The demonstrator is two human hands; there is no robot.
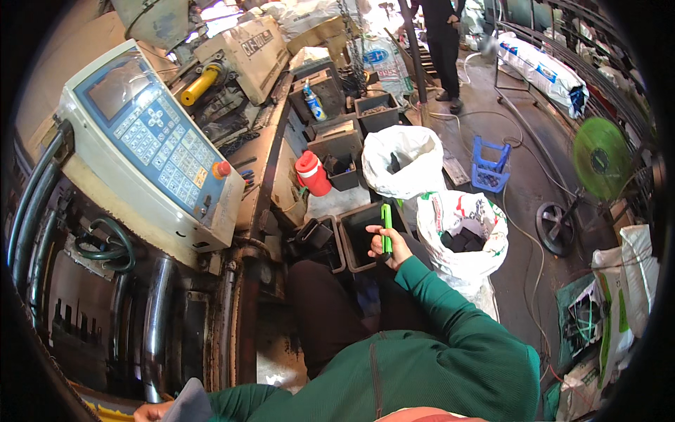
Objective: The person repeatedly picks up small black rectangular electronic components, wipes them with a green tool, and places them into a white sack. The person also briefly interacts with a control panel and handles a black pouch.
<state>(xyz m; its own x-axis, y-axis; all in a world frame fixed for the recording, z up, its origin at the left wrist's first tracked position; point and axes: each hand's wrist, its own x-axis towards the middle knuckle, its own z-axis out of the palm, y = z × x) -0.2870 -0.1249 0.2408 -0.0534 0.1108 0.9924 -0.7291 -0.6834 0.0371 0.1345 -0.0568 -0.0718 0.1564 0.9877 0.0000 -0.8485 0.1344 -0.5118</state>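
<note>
My right hand [390, 247] is closed around a slim, bright green tool [386, 226] that looks like a utility knife. It is held upright, and one finger points out to the left. Below it stands a dark open bin [349, 228], with a second bin of dark pieces [320, 239] to its left. At the lower left edge, my left hand [151, 412] is by the moulding machine's yellow edge [109, 413]. A grey shape [186, 402] covers part of that hand, so its fingers cannot be made out.
A control panel with a red button [222, 169] rises at left. White sacks [402, 176] [460, 264], one with black parts, stand ahead. Beyond are a red jug [313, 176], a blue stool [490, 165] and a green fan [601, 158]. Someone in dark clothes [441, 49] stands far back.
</note>
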